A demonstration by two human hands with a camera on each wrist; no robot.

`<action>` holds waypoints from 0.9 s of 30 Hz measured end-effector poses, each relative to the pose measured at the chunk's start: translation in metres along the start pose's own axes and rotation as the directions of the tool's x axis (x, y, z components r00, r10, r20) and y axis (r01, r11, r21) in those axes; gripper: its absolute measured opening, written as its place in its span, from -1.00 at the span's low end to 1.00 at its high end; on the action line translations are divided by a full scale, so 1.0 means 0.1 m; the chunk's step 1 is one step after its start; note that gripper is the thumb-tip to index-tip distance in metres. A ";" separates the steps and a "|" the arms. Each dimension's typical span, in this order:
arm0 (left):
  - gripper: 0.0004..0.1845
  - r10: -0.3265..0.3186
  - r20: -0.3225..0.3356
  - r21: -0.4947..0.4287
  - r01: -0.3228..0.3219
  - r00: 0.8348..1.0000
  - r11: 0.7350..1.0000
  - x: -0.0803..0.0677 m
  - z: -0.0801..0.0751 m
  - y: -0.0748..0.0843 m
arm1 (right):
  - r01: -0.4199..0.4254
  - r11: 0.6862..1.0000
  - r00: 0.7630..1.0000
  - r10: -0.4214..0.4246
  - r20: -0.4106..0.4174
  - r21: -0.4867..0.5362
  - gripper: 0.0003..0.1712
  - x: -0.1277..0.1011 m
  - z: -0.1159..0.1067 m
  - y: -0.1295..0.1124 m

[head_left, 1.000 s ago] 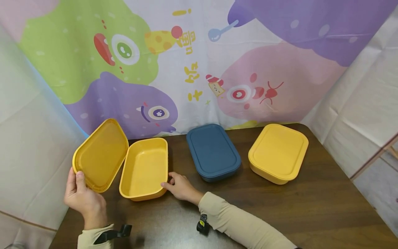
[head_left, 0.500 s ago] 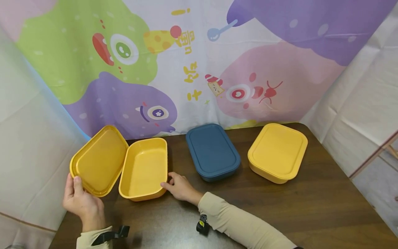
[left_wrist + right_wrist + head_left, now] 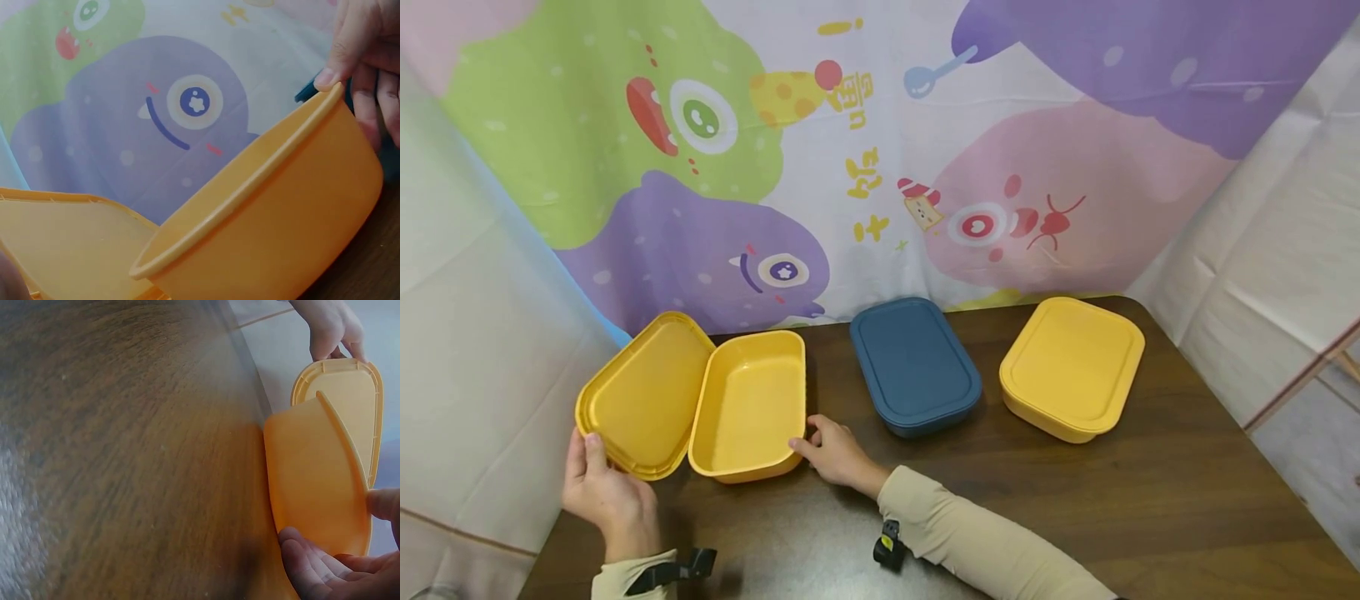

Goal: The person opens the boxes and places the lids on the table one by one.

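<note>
Left of the open yellow box (image 3: 748, 408), whose long axis runs away from the person, the yellow lid (image 3: 643, 393) lies against its left rim, pinched at its near corner by the left hand (image 3: 604, 492) and lowered since a second ago, while the right hand (image 3: 835, 450) pinches the box's near right corner

Left hand (image 3: 7, 278) blurred, edge-cropped.
</note>
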State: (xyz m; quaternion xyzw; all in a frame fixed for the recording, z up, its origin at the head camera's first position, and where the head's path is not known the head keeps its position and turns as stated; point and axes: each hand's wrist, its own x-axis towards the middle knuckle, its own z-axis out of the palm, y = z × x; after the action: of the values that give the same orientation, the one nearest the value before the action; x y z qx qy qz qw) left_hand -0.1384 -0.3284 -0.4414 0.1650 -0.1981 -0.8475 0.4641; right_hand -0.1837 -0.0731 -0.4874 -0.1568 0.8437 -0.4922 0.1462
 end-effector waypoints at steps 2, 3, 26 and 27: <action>-0.67 0.001 -0.003 0.003 -0.001 1.000 1.000 0.00 -0.02 -0.01 | 0.001 1.000 1.000 -0.001 0.000 0.000 -0.34 0.00 0.00 0.00; -0.67 0.002 -0.003 0.006 -0.002 1.000 1.000 0.00 -0.03 -0.02 | 0.002 1.000 1.000 -0.002 0.000 0.000 -0.34 0.00 0.00 0.00; -0.75 0.101 -0.035 0.253 -0.089 0.994 0.963 -0.04 -0.17 -0.05 | 0.016 1.000 1.000 -0.016 -0.009 -0.014 -0.25 0.03 0.03 0.03; -0.76 0.105 -0.037 0.275 -0.091 0.994 0.957 -0.05 -0.18 -0.05 | 0.017 1.000 1.000 -0.017 -0.008 -0.017 -0.25 0.03 0.03 0.04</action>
State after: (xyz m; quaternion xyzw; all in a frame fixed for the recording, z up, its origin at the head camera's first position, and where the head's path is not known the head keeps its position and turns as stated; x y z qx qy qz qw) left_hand -0.1311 -0.3251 -0.4588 0.2387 -0.3088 -0.7836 0.4834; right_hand -0.1853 -0.0750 -0.4923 -0.1634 0.8470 -0.4869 0.1371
